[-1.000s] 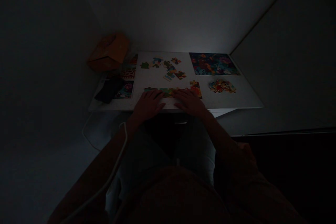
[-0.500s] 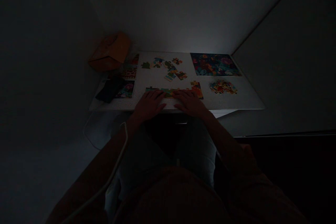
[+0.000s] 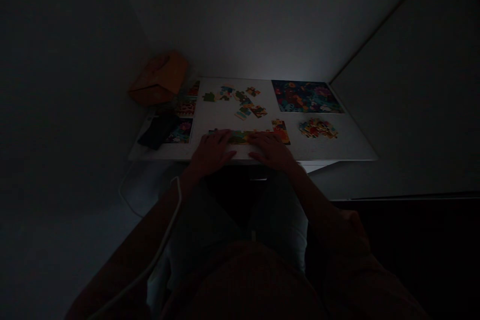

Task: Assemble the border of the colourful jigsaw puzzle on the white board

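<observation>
A joined strip of jigsaw puzzle pieces [image 3: 239, 137] lies along the near edge of the white table, with a taller corner at its right end. My left hand [image 3: 213, 151] rests with its fingers stretched over the left part of the strip. Over the right part lies my right hand [image 3: 273, 150], palm down, fingers extended and thumb apart. Both hands cover some of the pieces. Beyond them are several loose puzzle pieces [image 3: 245, 101]. To the right sits a heap of puzzle pieces [image 3: 318, 129]. The light is very dim.
A dark printed picture sheet [image 3: 305, 96] lies at the back right of the table [image 3: 348, 142]. At the left are an orange box [image 3: 159, 77], more picture cards [image 3: 182, 131] and a black item [image 3: 158, 131] I cannot make out. A pale cable [image 3: 170, 227] runs along my left arm.
My left hand has shifted slightly left along the strip, showing more of its middle. My right hand stays nearly in place. The whole view has moved a little.
</observation>
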Tool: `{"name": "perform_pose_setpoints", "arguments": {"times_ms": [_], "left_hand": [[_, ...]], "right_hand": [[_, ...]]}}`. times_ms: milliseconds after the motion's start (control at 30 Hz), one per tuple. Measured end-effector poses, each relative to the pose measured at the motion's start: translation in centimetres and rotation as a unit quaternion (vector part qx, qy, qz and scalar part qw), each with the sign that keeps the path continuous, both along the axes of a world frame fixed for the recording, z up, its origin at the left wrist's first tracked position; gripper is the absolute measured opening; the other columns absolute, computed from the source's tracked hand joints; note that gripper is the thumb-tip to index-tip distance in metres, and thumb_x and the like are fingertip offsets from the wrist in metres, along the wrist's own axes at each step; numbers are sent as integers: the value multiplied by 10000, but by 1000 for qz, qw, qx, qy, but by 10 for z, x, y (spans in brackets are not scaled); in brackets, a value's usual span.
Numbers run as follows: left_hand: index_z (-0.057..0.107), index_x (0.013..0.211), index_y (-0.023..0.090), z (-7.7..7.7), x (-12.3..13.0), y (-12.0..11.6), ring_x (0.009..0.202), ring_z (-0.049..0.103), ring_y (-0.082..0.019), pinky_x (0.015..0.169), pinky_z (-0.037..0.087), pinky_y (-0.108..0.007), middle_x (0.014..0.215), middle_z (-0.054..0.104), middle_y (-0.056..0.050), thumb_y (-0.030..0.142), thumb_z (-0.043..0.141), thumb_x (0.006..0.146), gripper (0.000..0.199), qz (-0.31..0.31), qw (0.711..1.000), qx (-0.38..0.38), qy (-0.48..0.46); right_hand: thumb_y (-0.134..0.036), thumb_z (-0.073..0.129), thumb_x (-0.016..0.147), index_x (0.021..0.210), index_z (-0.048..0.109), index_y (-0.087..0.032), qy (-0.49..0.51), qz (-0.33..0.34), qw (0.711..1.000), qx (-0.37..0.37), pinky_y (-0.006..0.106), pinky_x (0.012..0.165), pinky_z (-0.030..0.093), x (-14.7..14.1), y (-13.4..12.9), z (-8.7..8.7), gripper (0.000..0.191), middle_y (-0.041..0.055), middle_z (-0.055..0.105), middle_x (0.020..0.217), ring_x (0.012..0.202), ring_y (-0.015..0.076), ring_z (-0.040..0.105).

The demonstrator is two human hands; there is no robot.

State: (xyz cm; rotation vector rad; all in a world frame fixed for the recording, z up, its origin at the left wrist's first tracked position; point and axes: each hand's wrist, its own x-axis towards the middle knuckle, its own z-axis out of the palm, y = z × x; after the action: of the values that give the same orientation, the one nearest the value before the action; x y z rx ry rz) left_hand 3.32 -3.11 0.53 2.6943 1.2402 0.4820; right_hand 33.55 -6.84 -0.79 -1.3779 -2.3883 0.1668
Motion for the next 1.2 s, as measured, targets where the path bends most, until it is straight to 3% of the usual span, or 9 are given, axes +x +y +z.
{"name": "perform_pose_setpoints", "arguments": {"times_ms": [100,167,233,333,500,700,833,967,1200], "left_hand": [[470,1733,125,-2,-11,13,1595,501,-379,1333,393,-562,1704,537,-259,527,432,1196,672,129,987,11,-91],[500,1706,154,2,-24,22,1592,496,-387,1339,382,-588,1680,549,-254,540,416,1191,649,201,972,22,-118],[525,1680,190,10,-40,30,1608,477,-407,1341,373,-611,1689,545,-240,542,458,1169,624,244,963,31,-108],[558,1639,209,18,-61,39,1632,459,-422,1358,354,-606,1700,540,-230,493,514,1132,583,280,956,31,-77],[545,1654,176,14,-69,42,1605,483,-433,1343,376,-617,1686,549,-253,454,501,1120,603,286,958,2,-37],[521,1674,133,13,-65,37,1630,439,-444,1375,304,-623,1714,514,-268,514,526,1119,673,239,971,4,-3],[524,1665,131,10,-67,39,1618,450,-448,1371,310,-620,1697,526,-269,537,519,1118,681,238,971,3,0],[537,1653,107,5,-68,41,1601,458,-463,1357,329,-626,1667,539,-287,558,537,1111,705,238,971,18,7],[549,1650,171,3,-67,41,1569,478,-477,1323,356,-663,1654,569,-263,569,546,1113,668,240,970,34,24]], "right_hand": [[-538,578,1148,1482,706,-257,73,-58,995,30,652,1307,410,3,2,-2,454,160,716,1588,1493,393,638],[-527,547,1156,1401,730,-258,129,-118,983,58,641,1254,451,5,5,-4,407,162,768,1471,1426,390,670],[-517,527,1164,1326,747,-257,160,-155,972,77,620,1214,470,5,7,-6,377,150,799,1360,1372,380,691],[-460,499,1178,1263,775,-270,151,-158,972,84,606,1216,436,4,9,-8,346,124,810,1308,1337,357,702],[-336,445,1181,1255,795,-281,120,-177,974,72,579,1188,433,3,7,-9,361,112,808,1289,1342,346,692],[-358,436,1178,1249,782,-253,95,-200,973,72,555,1149,459,1,5,-6,368,135,805,1271,1326,350,682],[-406,522,1142,1372,759,-250,79,-234,966,83,551,1197,455,-1,1,-8,364,152,767,1474,1440,356,649],[-493,558,1111,1582,646,-192,54,-293,952,75,617,1272,419,5,-3,-16,565,213,629,1692,1558,403,580],[-566,531,1126,1627,600,-235,25,-297,954,19,629,1264,466,5,-9,-22,605,213,559,1751,1593,415,551]]}}
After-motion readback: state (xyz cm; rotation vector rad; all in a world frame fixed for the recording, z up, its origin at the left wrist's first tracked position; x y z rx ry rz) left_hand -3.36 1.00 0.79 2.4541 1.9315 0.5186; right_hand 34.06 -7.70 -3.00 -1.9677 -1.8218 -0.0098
